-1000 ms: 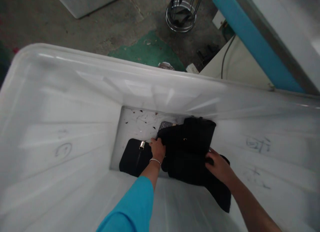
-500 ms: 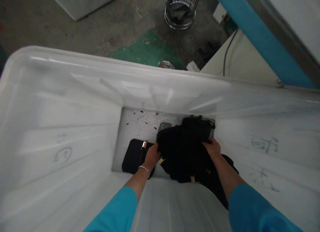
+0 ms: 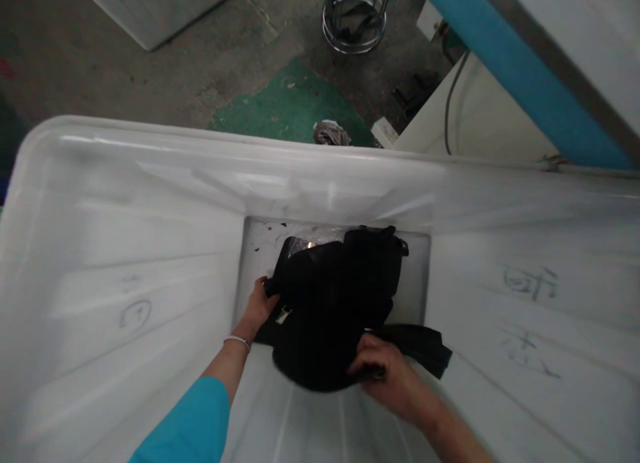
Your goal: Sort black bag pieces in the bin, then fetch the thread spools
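Observation:
Down in a deep white plastic bin [image 3: 150,223], both hands hold a black bag [image 3: 335,303] with a small gold-coloured fitting. My left hand [image 3: 261,306], a bracelet at its wrist, is closed on the bag's left edge. Fingers curled, my right hand [image 3: 383,373] grips its lower right edge. A black strap-like piece [image 3: 417,346] extends to the right past that hand. Clear plastic wrapping [image 3: 300,245] shows behind the bag's upper left edge. The dark pieces overlap, so I cannot tell how many lie underneath.
Tall sloping walls with handwritten marks surround my arms. Small dark scraps lie on the bin's floor [image 3: 257,233]. Beyond the rim are a metal stool [image 3: 355,23], a crumpled cloth [image 3: 331,133] and a blue-edged table [image 3: 535,70] at upper right.
The black bag has been drawn left and toward me, covering the gold-clasped black case at left. My left hand moved left; my right hand moved left and nearer, to the bag's lower edge.

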Demonstrator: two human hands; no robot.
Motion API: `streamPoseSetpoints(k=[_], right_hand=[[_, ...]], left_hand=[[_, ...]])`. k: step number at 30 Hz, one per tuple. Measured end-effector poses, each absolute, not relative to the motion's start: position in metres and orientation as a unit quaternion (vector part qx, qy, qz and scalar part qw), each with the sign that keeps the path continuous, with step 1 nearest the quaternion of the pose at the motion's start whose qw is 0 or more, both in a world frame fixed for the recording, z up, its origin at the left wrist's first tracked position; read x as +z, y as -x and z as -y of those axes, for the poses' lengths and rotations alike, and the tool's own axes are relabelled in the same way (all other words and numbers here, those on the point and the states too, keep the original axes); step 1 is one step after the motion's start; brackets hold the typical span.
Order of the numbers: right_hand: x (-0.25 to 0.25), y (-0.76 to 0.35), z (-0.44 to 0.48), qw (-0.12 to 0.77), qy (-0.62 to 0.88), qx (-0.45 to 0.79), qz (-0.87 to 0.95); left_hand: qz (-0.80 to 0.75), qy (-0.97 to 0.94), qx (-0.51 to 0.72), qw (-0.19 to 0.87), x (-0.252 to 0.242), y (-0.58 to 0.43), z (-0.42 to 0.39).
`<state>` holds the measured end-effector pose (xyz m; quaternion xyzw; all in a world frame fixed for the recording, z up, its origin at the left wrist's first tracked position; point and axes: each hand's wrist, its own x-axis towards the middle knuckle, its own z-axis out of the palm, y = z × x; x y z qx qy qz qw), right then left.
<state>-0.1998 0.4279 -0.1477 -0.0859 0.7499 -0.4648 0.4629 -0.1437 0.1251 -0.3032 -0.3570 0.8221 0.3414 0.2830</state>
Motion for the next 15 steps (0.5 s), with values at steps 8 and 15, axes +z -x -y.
streamPoseSetpoints(k=[8, 15], right_hand=[[-0.175, 0.214, -0.504, 0.519, 0.1, -0.222, -0.82], [-0.27, 0.232, -0.559, 0.399, -0.001, -0.138, -0.906]], left_hand=[[-0.871, 0.353, 0.216, 0.265, -0.235, 0.188, -0.078], [-0.895, 0.153, 0.268, 0.323, -0.124, 0.211, -0.091]])
